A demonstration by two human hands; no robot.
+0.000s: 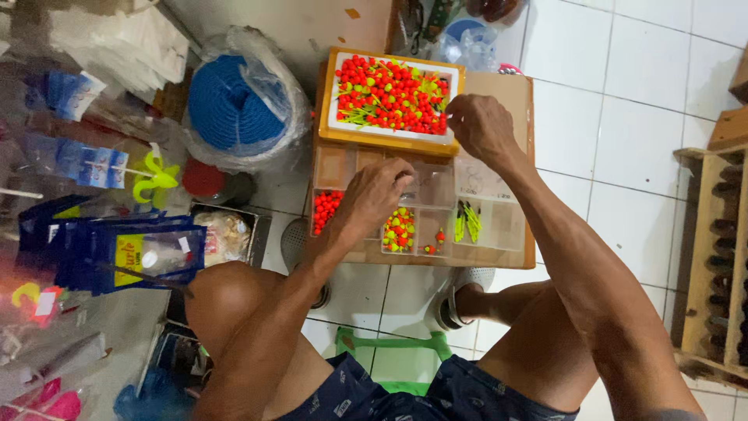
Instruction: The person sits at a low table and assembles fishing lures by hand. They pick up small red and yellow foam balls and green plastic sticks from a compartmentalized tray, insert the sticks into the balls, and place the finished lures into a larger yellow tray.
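Note:
A yellow-rimmed tray (394, 141) holds a heap of small red and yellow-green fishing floats (389, 93). In front of it lies a clear compartment box (499, 230) with red beads (326, 209), mixed floats (399, 231) and green sticks (467, 221) in separate cells. My left hand (375, 195) rests over the box's middle cells, fingers curled down; what it pinches is hidden. My right hand (479, 125) hovers at the tray's right edge, fingertips pinched together, perhaps on a small float.
A coil of blue rope in a plastic bag (241, 101) stands left of the tray. Blue packets (117, 249) and clutter fill the left side. A wooden rack (717, 257) stands at the right. My knees and feet sit on white floor tiles (623, 140).

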